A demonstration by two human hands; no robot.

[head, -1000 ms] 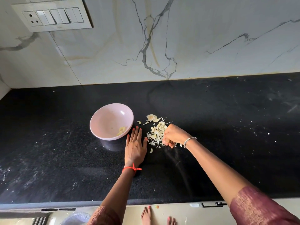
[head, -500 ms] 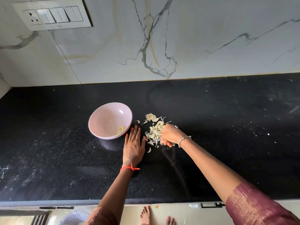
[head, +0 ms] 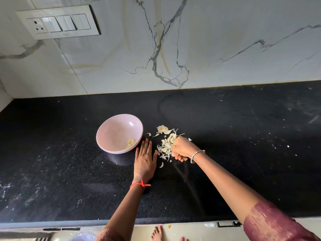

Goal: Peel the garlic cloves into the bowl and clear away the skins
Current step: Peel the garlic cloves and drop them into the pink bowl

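Note:
A pale pink bowl (head: 119, 133) stands on the black counter (head: 243, 145) with a few peeled garlic cloves (head: 130, 143) at its lower right inside. Right of it lies a heap of garlic skins (head: 165, 143). My left hand (head: 145, 160) lies flat on the counter, fingers straight, between the bowl and the heap. My right hand (head: 182, 149) sits at the heap's right edge with its fingers curled down against the skins; whether they hold any is hidden.
A marble wall with a switch panel (head: 59, 21) rises behind the counter. White specks dot the counter at the right. The front edge runs along the bottom, with bare feet (head: 157, 233) on the floor below it.
My right hand has pushed a little to the left into the skins, bunching the heap toward my left hand. My left hand and the bowl stay put.

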